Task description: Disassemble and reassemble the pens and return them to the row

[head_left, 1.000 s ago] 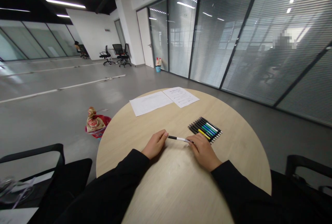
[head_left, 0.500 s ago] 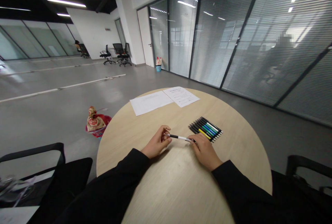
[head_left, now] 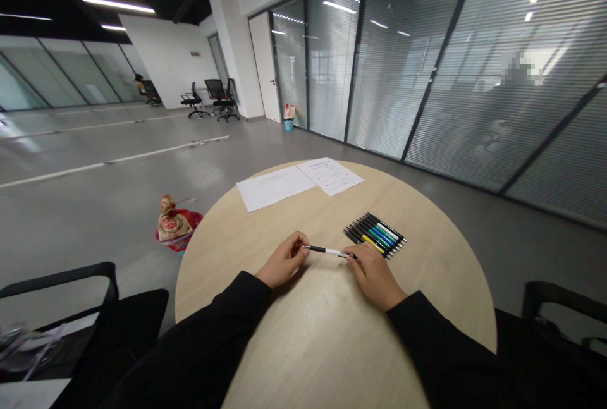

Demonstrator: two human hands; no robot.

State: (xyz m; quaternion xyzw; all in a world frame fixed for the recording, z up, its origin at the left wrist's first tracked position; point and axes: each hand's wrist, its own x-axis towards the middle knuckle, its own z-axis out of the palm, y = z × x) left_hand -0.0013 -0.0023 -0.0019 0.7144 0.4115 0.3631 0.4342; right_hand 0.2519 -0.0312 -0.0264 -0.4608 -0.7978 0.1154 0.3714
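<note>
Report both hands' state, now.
Left hand: closed on the pen's black end.
Right hand: closed on its other end.

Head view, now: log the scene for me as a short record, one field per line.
Left hand: fingers at the dark end of the pen, left hand
Right hand: grips the other end, right hand
Held item: black-and-white pen, spanning the gap between the hands
Beside right hand: row of pens, mostly black, some with yellow, green, blue or white
Far edge: two printed sheets, side by side; text unreadable
Surface: round wooden table
Floor, left: bin with a tan-and-red bag
</note>
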